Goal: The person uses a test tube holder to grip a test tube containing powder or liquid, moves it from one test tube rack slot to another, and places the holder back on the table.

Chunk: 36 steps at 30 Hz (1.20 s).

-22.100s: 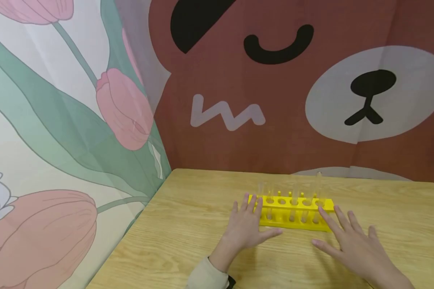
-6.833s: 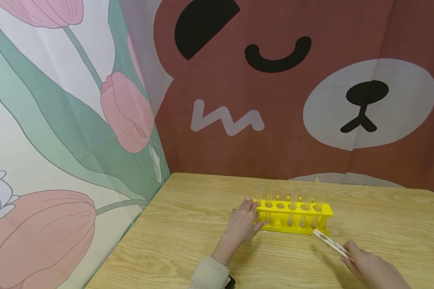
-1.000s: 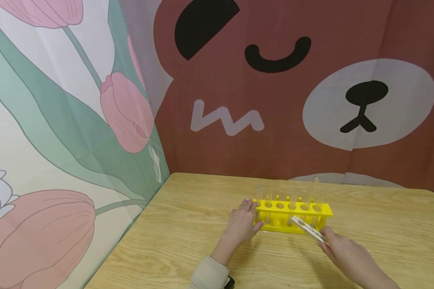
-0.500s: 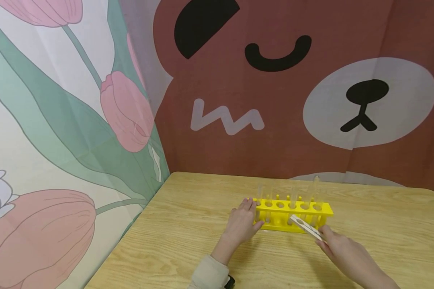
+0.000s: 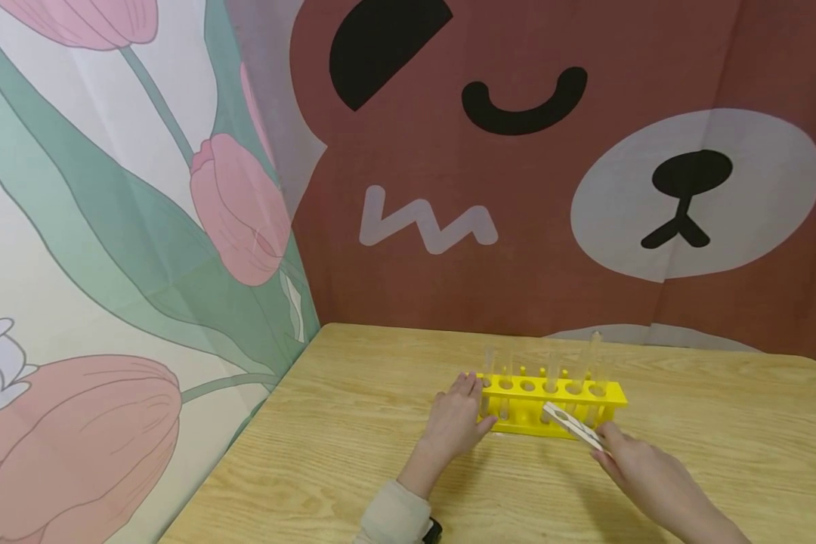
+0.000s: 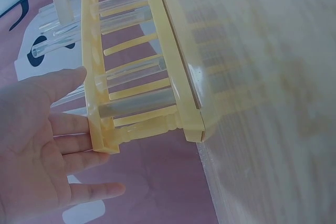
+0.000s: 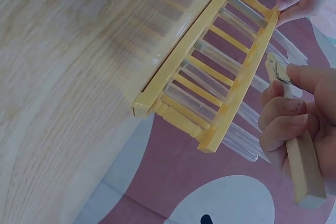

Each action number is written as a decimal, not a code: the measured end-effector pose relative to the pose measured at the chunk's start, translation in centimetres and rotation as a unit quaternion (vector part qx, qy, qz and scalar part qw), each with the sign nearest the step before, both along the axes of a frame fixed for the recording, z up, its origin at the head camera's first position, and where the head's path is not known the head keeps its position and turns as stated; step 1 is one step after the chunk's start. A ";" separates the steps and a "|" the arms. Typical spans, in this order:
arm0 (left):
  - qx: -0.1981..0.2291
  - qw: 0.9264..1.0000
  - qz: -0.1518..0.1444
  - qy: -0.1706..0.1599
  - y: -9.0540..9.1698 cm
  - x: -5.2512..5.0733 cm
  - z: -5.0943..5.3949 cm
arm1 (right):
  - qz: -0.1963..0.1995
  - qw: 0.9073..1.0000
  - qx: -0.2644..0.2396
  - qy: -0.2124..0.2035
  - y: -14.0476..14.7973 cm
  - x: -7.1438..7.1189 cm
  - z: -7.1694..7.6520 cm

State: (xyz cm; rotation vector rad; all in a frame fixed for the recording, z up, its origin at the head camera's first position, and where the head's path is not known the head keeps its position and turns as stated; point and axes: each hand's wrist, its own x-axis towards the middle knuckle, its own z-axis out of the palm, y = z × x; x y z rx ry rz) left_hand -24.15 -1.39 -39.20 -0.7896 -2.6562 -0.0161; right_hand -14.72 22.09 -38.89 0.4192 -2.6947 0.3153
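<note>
A yellow test tube rack (image 5: 619, 394) stands on the table with several clear test tubes (image 5: 551, 370) upright in its holes; the third hole from the left has no tube. My left hand (image 5: 454, 425) rests at the rack's left end, straight fingers on the top plate and thumb at the front, as the left wrist view also shows. With curled fingers my right hand (image 5: 642, 468) grips a wooden test tube clamp (image 7: 303, 169). The clamp's tip lies in front of the rack, near the fourth tube; whether it touches cannot be told.
The wood-grain table (image 5: 299, 453) extends on both sides of the rack and in front of it. Behind it hangs a brown bear-print cloth (image 5: 408, 295), and a tulip-print cloth (image 5: 122, 317) hangs at the left.
At first both hands were spread at the rack's ends. Later the right hand held the clamp by the right end; it has moved left along the rack. Within the last second it barely shifted.
</note>
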 end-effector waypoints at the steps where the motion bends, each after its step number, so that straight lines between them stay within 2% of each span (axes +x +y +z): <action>1: -0.001 1.000 0.001 -0.002 0.0 0.0 0.0 | 0.001 1.000 0.001 0.003 0.0 0.0 0.0; 14: -0.003 1.000 0.004 -0.016 0.1 -0.1 0.0 | -0.005 1.000 -0.002 0.001 -0.3 0.0 0.2; 22: 0.002 1.000 0.000 -0.008 0.1 -0.1 -0.1 | 0.004 1.000 -0.009 0.013 -0.2 -0.1 0.2; 36: 0.003 1.000 0.000 -0.006 0.1 0.0 0.0 | 0.004 1.000 -0.008 0.003 -0.3 -0.3 0.3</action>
